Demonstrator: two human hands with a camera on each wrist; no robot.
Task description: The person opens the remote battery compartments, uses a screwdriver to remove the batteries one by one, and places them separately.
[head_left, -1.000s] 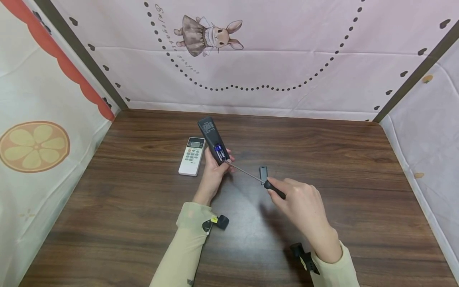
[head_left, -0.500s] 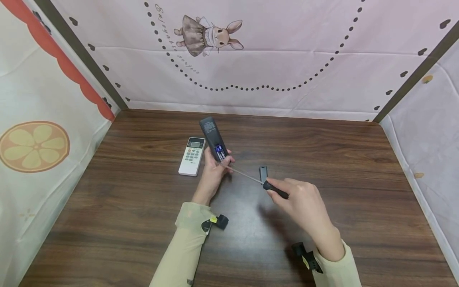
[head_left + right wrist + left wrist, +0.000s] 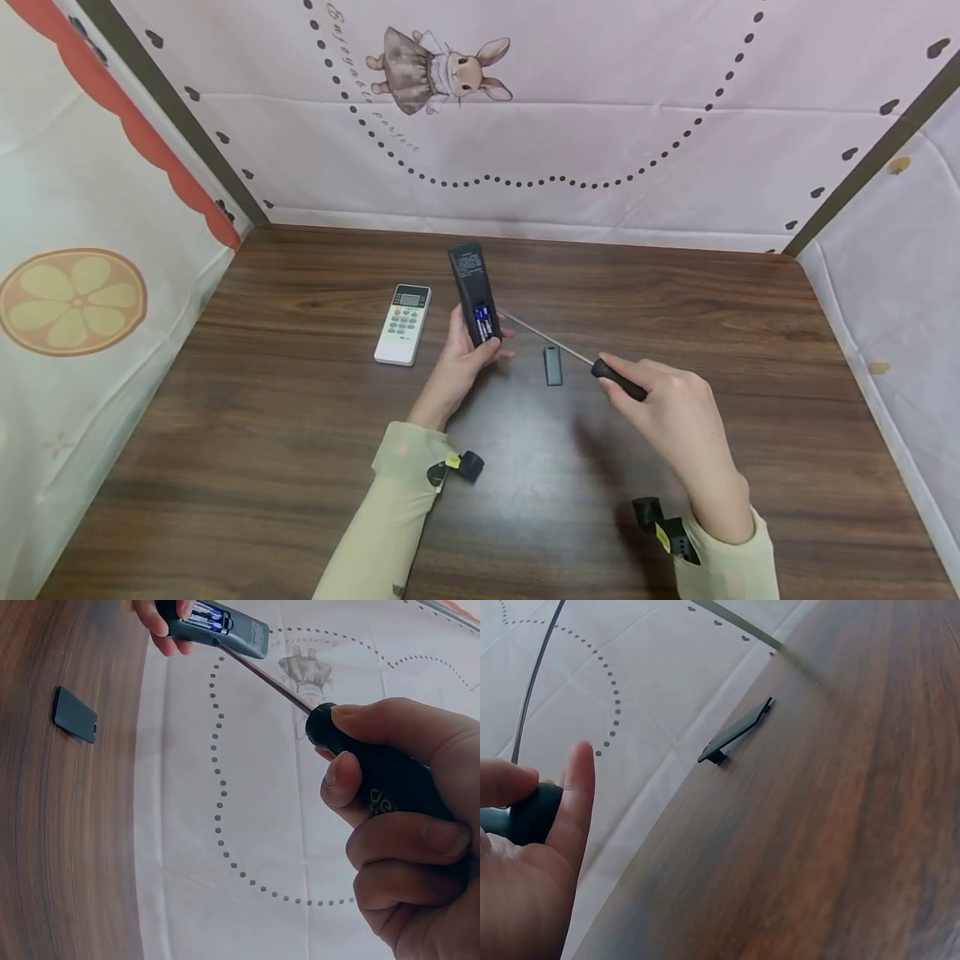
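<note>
In the head view my left hand (image 3: 459, 365) grips the lower end of a dark grey remote control (image 3: 471, 279), back side up. Its battery compartment is uncovered, showing blue batteries (image 3: 483, 323). My right hand (image 3: 678, 417) holds a screwdriver (image 3: 618, 380) by its black handle, fingers curled round it in the right wrist view. The metal shaft (image 3: 266, 677) points at the remote, its tip by the long edge beside the batteries; whether it touches cannot be told. A dark battery cover (image 3: 552, 367) lies on the table between the hands.
A white remote control (image 3: 402, 325) with a small screen lies on the wooden table (image 3: 247, 400), left of my left hand. Printed fabric walls (image 3: 570, 142) stand at the back and on both sides.
The left hand and the dark remote have shifted right. My right hand has moved right with the screwdriver, whose tip went from the remote's lower end to its right edge.
</note>
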